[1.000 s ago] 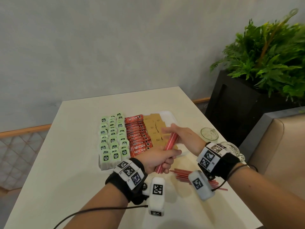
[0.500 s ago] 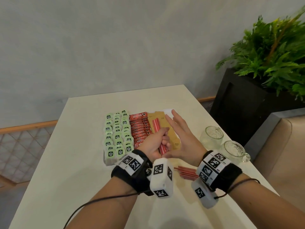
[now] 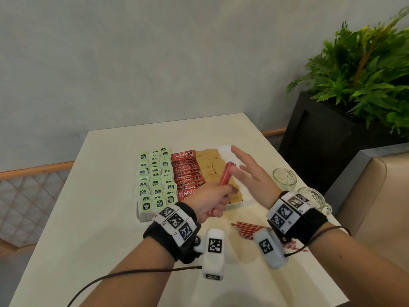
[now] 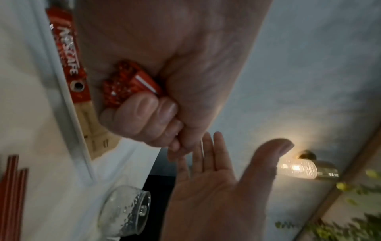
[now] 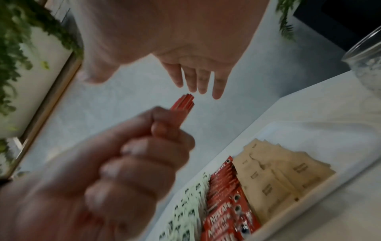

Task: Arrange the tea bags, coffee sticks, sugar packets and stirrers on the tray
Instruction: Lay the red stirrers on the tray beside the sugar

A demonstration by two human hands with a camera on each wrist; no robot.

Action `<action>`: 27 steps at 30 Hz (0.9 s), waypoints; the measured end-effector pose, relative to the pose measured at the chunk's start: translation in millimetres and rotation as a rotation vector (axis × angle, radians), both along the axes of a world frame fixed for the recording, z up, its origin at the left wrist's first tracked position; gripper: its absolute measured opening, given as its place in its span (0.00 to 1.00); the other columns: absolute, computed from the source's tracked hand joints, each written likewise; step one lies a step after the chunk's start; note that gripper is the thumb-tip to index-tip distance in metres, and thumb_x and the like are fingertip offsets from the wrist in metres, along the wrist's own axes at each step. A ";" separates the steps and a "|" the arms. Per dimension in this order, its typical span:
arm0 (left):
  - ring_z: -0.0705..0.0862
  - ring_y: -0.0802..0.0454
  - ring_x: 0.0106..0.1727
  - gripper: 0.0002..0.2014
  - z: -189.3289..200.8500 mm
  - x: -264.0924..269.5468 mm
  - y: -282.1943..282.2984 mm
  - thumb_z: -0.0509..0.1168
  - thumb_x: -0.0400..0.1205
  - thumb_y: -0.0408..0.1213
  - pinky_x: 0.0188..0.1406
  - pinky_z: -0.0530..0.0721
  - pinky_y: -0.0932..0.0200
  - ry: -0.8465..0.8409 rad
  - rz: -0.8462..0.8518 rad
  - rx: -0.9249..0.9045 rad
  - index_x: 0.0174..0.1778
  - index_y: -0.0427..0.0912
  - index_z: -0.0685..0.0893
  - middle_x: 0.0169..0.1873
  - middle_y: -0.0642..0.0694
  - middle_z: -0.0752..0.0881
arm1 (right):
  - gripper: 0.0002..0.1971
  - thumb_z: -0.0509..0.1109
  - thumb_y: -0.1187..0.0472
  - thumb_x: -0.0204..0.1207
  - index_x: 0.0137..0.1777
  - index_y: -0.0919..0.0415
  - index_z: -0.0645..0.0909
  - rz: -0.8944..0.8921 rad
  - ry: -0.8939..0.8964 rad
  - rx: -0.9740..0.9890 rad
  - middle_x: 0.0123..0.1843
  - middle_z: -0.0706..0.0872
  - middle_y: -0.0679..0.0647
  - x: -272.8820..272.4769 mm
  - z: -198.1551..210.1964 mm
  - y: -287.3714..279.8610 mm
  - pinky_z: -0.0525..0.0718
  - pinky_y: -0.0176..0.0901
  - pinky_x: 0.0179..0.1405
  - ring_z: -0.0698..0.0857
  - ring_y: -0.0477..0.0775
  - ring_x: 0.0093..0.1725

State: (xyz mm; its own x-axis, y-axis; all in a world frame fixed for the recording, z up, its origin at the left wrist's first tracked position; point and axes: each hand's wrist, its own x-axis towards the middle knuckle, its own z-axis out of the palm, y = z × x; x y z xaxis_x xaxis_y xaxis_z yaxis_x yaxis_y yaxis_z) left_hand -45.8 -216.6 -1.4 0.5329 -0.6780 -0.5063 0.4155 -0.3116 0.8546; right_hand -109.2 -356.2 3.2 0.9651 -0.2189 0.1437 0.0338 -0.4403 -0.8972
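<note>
Fig.: stirrer stage of tray arrangement, seen from head cam w/ both wrist cams.

Left hand (image 3: pixel 212 199): fist curled round a bundle of red stirrers (image 3: pixel 224 173), held tilted above the sugar row, top ends free, lower ends poking out below the fist. Same grip confirmed in left wrist view, fingers wrapped tight round bundle (image 4: pixel 128 84).

Right hand (image 3: pixel 250 173): flat, fingers straight and spread, holding nothing; fingertips (image 5: pixel 198 84) just beside the bundle's top ends (image 5: pixel 184 101), contact not resolvable. Apparently squaring the ends.

Tray (image 3: pixel 240 202): white, on table (image 3: pixel 99 207). Filled L to R w/ green tea bags (image 3: pixel 156 180), red coffee sticks (image 3: pixel 186 173), brown sugar packets (image 3: pixel 209 163). Bare strip left along right edge, presumably reserved for stirrers.

Loose stirrers (image 3: pixel 250 228): more lying on table near the right wrist, off the tray, partly hidden by wrist cam.

Also present: two glass cups (image 3: pixel 284 179) right of tray; potted plant (image 3: pixel 365 69) beyond.

Step in hand (est.): aligning bundle prior to placement; three of four item types already set. Next move calls for lowering bundle flat into the bare strip, parallel to the rows, w/o disturbing sugar packets; then gathering the remaining loose ones.
</note>
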 end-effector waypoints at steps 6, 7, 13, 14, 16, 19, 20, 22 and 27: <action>0.60 0.59 0.17 0.16 -2.8 -3.0 1.6 0.66 0.84 0.38 0.13 0.61 0.67 -0.122 -0.177 0.073 0.32 0.48 0.70 0.19 0.54 0.65 | 0.29 0.54 0.34 0.80 0.76 0.45 0.73 0.149 0.138 0.059 0.74 0.77 0.37 4.3 5.1 -5.9 0.63 0.42 0.80 0.71 0.32 0.74; 0.61 0.59 0.17 0.16 -3.2 -2.7 2.4 0.65 0.84 0.38 0.13 0.62 0.67 -0.145 -0.190 0.074 0.32 0.48 0.70 0.19 0.54 0.66 | 0.30 0.54 0.34 0.80 0.78 0.46 0.71 0.145 0.138 0.085 0.75 0.76 0.39 4.1 4.2 -5.6 0.63 0.43 0.80 0.71 0.34 0.75; 0.62 0.58 0.19 0.13 -10.4 2.5 4.1 0.62 0.84 0.36 0.15 0.62 0.64 -0.258 -0.099 0.013 0.35 0.47 0.68 0.21 0.55 0.68 | 0.35 0.55 0.27 0.76 0.78 0.45 0.70 -0.022 0.152 0.132 0.76 0.75 0.41 13.7 -5.9 -7.7 0.66 0.47 0.79 0.72 0.37 0.75; 0.62 0.57 0.19 0.13 -11.4 3.6 2.4 0.62 0.84 0.35 0.16 0.62 0.64 -0.270 -0.082 0.001 0.34 0.47 0.68 0.21 0.55 0.68 | 0.29 0.53 0.32 0.80 0.72 0.48 0.77 -0.026 0.190 0.108 0.68 0.82 0.41 14.1 -5.6 -6.1 0.70 0.43 0.74 0.77 0.34 0.68; 0.63 0.56 0.19 0.14 -11.9 6.5 -1.2 0.59 0.86 0.35 0.18 0.64 0.63 -0.297 -0.065 -0.022 0.34 0.46 0.68 0.21 0.54 0.68 | 0.18 0.54 0.46 0.87 0.56 0.52 0.84 0.050 0.244 0.083 0.48 0.86 0.41 15.8 -7.2 1.9 0.77 0.39 0.58 0.82 0.32 0.48; 0.66 0.54 0.21 0.15 -13.1 14.7 -6.5 0.57 0.88 0.37 0.22 0.69 0.61 -0.388 -0.077 -0.028 0.34 0.42 0.71 0.21 0.51 0.69 | 0.15 0.59 0.43 0.83 0.50 0.48 0.85 0.041 0.188 -0.067 0.51 0.84 0.50 23.2 -14.9 3.8 0.79 0.48 0.63 0.81 0.46 0.55; 0.68 0.53 0.22 0.15 -13.6 17.5 -8.8 0.57 0.88 0.37 0.24 0.71 0.60 -0.424 -0.090 -0.024 0.34 0.42 0.72 0.22 0.50 0.70 | 0.16 0.59 0.40 0.81 0.51 0.46 0.85 0.001 0.191 -0.159 0.52 0.81 0.51 26.6 -15.3 0.3 0.76 0.49 0.65 0.77 0.49 0.58; 0.72 0.49 0.25 0.14 -15.8 22.8 -15.8 0.58 0.86 0.37 0.29 0.74 0.55 -0.488 -0.104 0.001 0.34 0.41 0.75 0.22 0.48 0.74 | 0.12 0.61 0.43 0.82 0.48 0.44 0.85 -0.059 0.219 -0.216 0.47 0.79 0.50 31.5 -9.2 -2.6 0.74 0.51 0.62 0.75 0.52 0.56; 0.80 0.45 0.28 0.14 -23.6 39.7 -42.0 0.58 0.84 0.34 0.37 0.80 0.49 -0.499 -0.115 0.101 0.32 0.39 0.78 0.24 0.45 0.80 | 0.15 0.64 0.49 0.82 0.34 0.53 0.73 -0.087 0.280 -0.226 0.32 0.78 0.51 56.0 -1.0 -13.6 0.79 0.58 0.45 0.78 0.56 0.36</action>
